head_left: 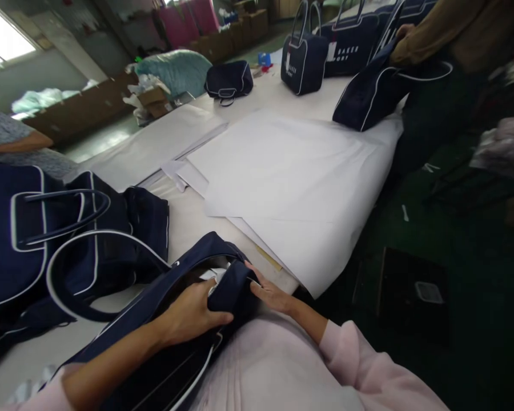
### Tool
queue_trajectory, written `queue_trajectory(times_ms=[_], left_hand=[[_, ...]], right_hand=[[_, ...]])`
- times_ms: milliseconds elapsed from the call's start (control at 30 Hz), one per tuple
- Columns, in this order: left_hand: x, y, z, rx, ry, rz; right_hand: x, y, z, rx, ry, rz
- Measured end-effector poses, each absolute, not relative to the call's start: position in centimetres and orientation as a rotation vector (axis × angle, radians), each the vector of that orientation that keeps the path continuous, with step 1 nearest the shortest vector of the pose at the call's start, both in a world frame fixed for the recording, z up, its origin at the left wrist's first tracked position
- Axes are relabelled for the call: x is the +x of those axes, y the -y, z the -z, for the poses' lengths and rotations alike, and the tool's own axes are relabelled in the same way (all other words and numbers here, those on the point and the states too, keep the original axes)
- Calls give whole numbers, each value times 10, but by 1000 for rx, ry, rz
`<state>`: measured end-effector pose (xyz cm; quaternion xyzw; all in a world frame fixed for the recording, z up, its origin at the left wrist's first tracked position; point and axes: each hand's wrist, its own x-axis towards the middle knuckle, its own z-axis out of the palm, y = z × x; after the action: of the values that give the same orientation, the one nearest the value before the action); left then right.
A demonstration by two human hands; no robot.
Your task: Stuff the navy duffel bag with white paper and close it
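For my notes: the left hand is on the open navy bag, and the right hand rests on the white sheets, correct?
Not the sheets: in the head view, the right hand is on the navy bag, like the left hand.

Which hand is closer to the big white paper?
Right. The right hand, on the end of the open bag, is near the white paper; the left hand is farther back, at the bag's opening.
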<state>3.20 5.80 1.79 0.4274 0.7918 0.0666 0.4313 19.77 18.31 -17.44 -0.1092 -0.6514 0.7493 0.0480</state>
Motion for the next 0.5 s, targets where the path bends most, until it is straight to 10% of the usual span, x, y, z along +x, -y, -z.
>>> queue_trajectory(times_ms=[500], left_hand=[[-7,-60,-11,231,-1293,-512]], right_hand=[[170,-183,180,-54,1990,-2202]])
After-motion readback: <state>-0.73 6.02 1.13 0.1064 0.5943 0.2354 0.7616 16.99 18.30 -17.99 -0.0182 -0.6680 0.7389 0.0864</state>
